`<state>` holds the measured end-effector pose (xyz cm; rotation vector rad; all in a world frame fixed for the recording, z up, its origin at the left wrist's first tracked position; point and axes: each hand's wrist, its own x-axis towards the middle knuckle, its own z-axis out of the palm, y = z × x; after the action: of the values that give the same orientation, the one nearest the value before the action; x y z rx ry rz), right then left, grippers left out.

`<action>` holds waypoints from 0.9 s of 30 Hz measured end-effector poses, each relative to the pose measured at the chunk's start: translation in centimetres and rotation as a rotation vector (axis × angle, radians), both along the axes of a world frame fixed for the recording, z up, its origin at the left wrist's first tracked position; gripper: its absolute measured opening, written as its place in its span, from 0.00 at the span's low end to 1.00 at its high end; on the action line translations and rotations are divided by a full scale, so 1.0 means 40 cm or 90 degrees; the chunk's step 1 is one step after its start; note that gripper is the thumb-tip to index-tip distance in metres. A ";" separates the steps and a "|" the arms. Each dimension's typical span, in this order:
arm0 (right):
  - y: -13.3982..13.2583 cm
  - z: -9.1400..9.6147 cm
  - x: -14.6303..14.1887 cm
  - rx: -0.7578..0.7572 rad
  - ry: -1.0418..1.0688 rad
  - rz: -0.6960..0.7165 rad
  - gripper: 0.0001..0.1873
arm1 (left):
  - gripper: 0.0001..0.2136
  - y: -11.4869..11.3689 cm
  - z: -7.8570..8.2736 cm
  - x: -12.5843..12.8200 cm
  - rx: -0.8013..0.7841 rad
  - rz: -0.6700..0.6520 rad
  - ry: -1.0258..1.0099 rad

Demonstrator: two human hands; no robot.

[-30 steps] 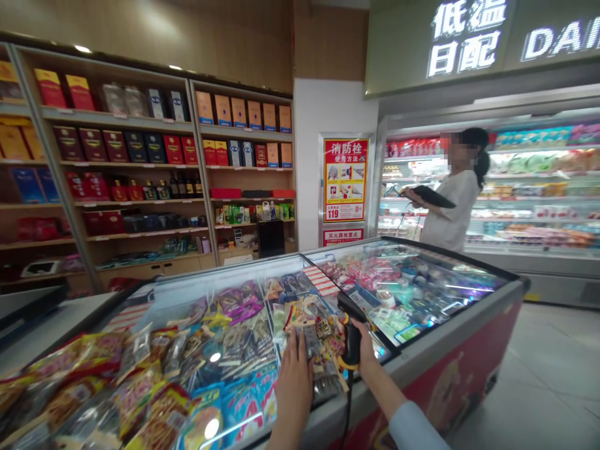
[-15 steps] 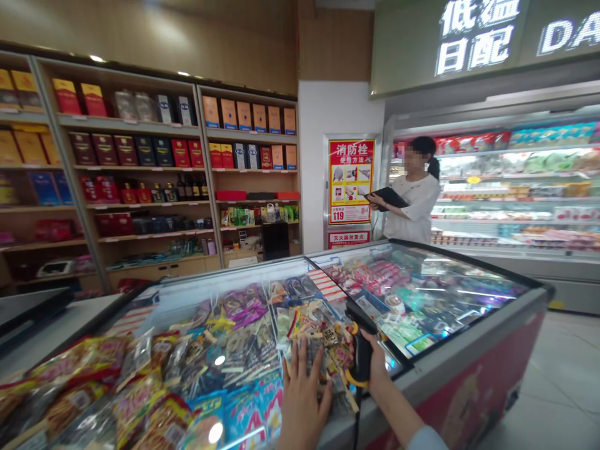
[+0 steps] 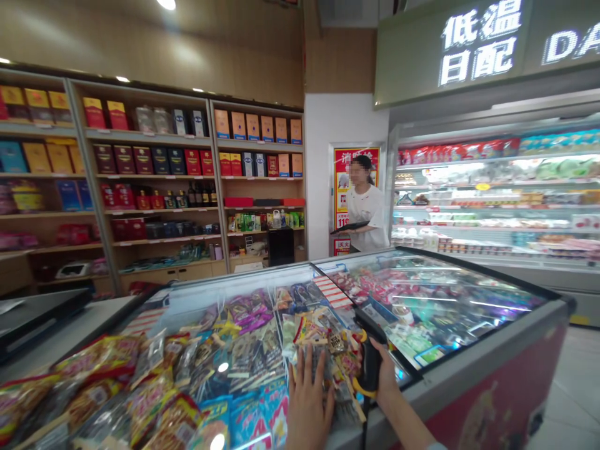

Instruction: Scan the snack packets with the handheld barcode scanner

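Note:
My right hand (image 3: 387, 379) is wrapped round the grip of a black and yellow barcode scanner (image 3: 370, 361), with a dark cable hanging below it. The scanner's head points away from me over the freezer lid. My left hand (image 3: 310, 403) lies with fingers spread on clear packets of snacks (image 3: 345, 409), close beside the scanner. Past its fingertips is a small pile of snack packets (image 3: 315, 328) in red, yellow and clear wrapping. More bagged snacks (image 3: 152, 400) lie heaped at the left on the freezer's glass top.
The chest freezer (image 3: 497, 369) holds colourful packs under its glass. A person (image 3: 368, 206) stands behind it with a dark flat board (image 3: 350, 228). Shelves of boxes (image 3: 162, 160) line the back left; a lit fridge (image 3: 497, 206) stands at right. A counter (image 3: 89, 325) adjoins at left.
The person behind the freezer has moved left, now in front of the red poster, with the board held lower and flatter. My view has shifted slightly; both my hands keep nearly the same pose.

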<state>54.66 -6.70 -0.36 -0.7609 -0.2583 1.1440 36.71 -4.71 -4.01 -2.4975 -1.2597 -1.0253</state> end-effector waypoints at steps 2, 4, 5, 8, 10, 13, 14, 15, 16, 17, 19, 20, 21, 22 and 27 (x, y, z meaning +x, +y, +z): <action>0.000 -0.001 0.002 -0.001 -0.012 0.001 0.14 | 0.28 0.002 -0.004 0.003 0.004 0.016 -0.002; 0.000 -0.001 0.004 -0.002 -0.010 0.008 0.13 | 0.27 0.004 -0.007 0.005 0.008 0.029 -0.003; 0.000 -0.001 0.004 -0.003 -0.005 0.013 0.13 | 0.27 0.004 -0.008 0.006 0.008 0.034 -0.004; -0.001 0.002 0.004 -0.003 0.013 0.018 0.13 | 0.28 0.000 -0.005 0.004 -0.004 0.031 -0.007; 0.000 0.002 0.003 -0.003 0.015 0.009 0.13 | 0.28 -0.003 -0.002 0.001 -0.016 0.019 -0.008; -0.001 0.000 0.004 -0.002 0.017 0.000 0.12 | 0.28 -0.002 0.000 -0.001 -0.040 0.001 -0.014; -0.001 0.000 0.005 -0.001 0.017 0.004 0.12 | 0.28 -0.001 0.001 -0.001 -0.050 -0.003 -0.018; -0.001 -0.001 0.006 -0.001 0.017 0.010 0.12 | 0.28 0.001 0.002 0.000 -0.063 -0.008 -0.022; -0.001 -0.001 0.007 -0.003 0.016 0.014 0.12 | 0.27 0.003 0.004 0.001 -0.079 -0.015 -0.025; -0.002 0.000 0.008 -0.004 0.014 0.014 0.11 | 0.27 0.004 0.008 0.002 -0.097 -0.024 -0.028; -0.003 0.003 0.009 -0.006 0.003 0.004 0.10 | 0.27 0.002 0.018 0.003 -0.135 -0.041 -0.042; -0.004 0.005 0.008 -0.006 -0.003 -0.006 0.10 | 0.26 -0.001 0.026 0.002 -0.151 -0.050 -0.056; -0.007 0.007 0.008 -0.002 -0.009 -0.015 0.09 | 0.26 -0.006 0.035 -0.001 -0.162 -0.058 -0.076; -0.010 0.010 0.007 0.004 -0.014 -0.022 0.09 | 0.25 -0.012 0.045 -0.006 -0.167 -0.064 -0.104; -0.046 0.026 0.007 0.037 -0.039 -0.011 0.09 | 0.23 -0.042 0.118 -0.091 -0.121 -0.088 -0.297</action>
<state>54.94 -8.55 0.69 -0.7459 -0.3350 1.0934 33.09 -6.40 0.72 -2.6064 -1.3667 -1.6696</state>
